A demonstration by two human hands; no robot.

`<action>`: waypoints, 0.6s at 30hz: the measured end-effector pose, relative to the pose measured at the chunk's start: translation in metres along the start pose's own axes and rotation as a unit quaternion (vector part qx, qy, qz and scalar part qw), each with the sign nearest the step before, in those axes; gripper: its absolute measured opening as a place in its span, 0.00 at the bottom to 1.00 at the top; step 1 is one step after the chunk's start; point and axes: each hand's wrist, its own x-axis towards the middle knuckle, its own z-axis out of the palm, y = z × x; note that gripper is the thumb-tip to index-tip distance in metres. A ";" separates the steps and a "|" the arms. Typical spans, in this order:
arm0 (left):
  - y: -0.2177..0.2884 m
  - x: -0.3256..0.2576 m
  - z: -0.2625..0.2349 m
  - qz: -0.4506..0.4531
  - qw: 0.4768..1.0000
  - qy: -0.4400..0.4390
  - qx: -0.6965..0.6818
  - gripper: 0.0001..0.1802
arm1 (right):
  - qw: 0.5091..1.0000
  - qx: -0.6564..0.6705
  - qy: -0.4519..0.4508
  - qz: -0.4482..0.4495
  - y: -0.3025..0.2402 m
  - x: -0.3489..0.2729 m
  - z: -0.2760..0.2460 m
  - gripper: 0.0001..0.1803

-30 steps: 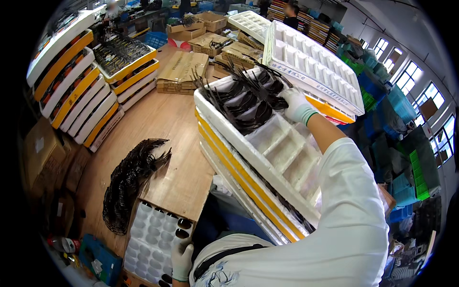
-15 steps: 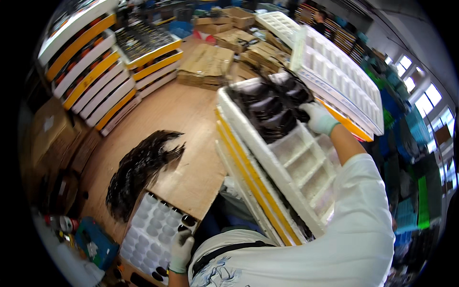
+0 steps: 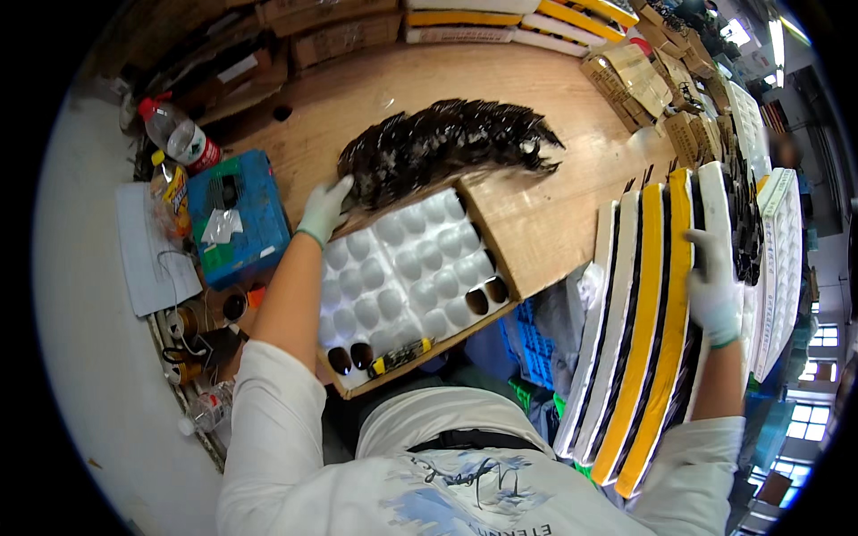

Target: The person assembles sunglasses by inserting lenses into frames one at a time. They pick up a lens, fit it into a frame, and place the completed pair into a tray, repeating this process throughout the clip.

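A curved row of dark, glossy spectacle frames lies overlapped on the wooden table. My left hand, in a pale glove, is at the row's left end, fingers stretched toward it and holding nothing that I can see. Below it is a white moulded lens tray with rounded cups, set in a cardboard box. Dark lenses sit at its right edge, more at its near left corner. My gloved right hand, somewhat blurred, is beside the stacked foam trays, fingers apart, with nothing visible in it.
A yellow-and-black tool lies on the lens tray's near edge. To the left stand a blue box, bottles and papers. Cartons and more foam trays line the far side. A brown cardboard flap adjoins the lens tray.
The view has swung left. My right hand has left the dark frames in the upper foam tray and come to the stack's side. My left hand has moved from the lens tray to the row's end.
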 end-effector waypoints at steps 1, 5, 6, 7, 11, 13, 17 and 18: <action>0.008 -0.007 0.005 0.009 1.000 -0.019 0.009 0.30 | 0.999 0.037 -0.014 -0.033 -0.038 0.003 0.032 0.32; -0.011 0.029 -0.015 0.072 0.991 0.039 0.108 0.28 | 0.960 0.203 -0.127 -0.144 -0.173 -0.012 0.177 0.23; 0.004 0.023 -0.009 0.064 0.985 0.059 0.147 0.28 | 0.957 0.167 -0.157 -0.178 -0.201 -0.023 0.207 0.23; 0.021 0.014 -0.007 0.060 0.977 0.082 0.188 0.28 | 0.948 0.172 -0.185 -0.196 -0.231 -0.036 0.233 0.22; 0.057 -0.074 -0.024 0.182 0.965 0.152 0.110 0.31 | 0.918 0.113 -0.322 -0.200 -0.333 -0.061 0.295 0.20; 0.051 -0.119 -0.032 0.265 0.931 0.198 0.154 0.27 | 0.925 0.050 -0.331 -0.180 -0.359 -0.077 0.315 0.21; 0.017 -0.223 -0.055 0.190 0.980 0.063 0.009 0.17 | 0.927 -0.017 -0.314 -0.204 -0.373 -0.090 0.324 0.17; 0.001 -0.241 -0.058 0.260 0.965 0.024 0.023 0.15 | 0.927 -0.019 -0.315 -0.205 -0.373 -0.089 0.324 0.17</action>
